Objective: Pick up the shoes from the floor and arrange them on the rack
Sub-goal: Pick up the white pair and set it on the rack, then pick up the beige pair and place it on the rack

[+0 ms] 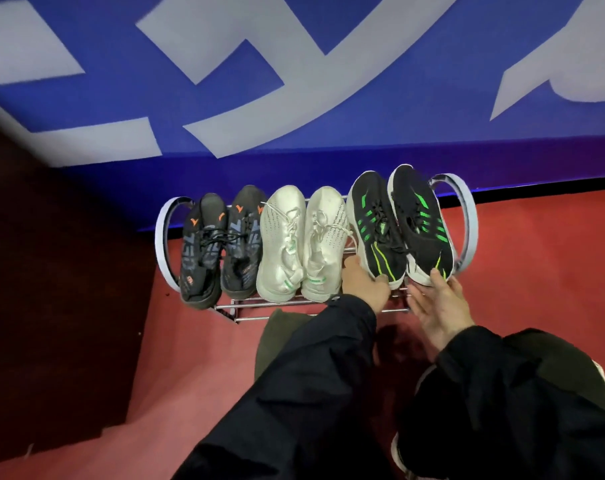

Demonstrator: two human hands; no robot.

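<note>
At three o'clock on the rack (311,308), I am nudging the green-striped pair (400,223) straight: left grip (363,280) clasping one heel, right grip (439,303) released against the other. Next, I should let go gently.

A metal rack (294,308) on the red floor (536,271) carries black-orange shoes (218,244), white shoes (301,244) beside them, and black-green shoes (398,223) beyond.

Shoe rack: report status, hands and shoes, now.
Left hand grips heel of left green-striped shoe. Right hand open, fingertips on heel of right green-striped shoe. All six shoes on rack. Nothing in the way.
</note>
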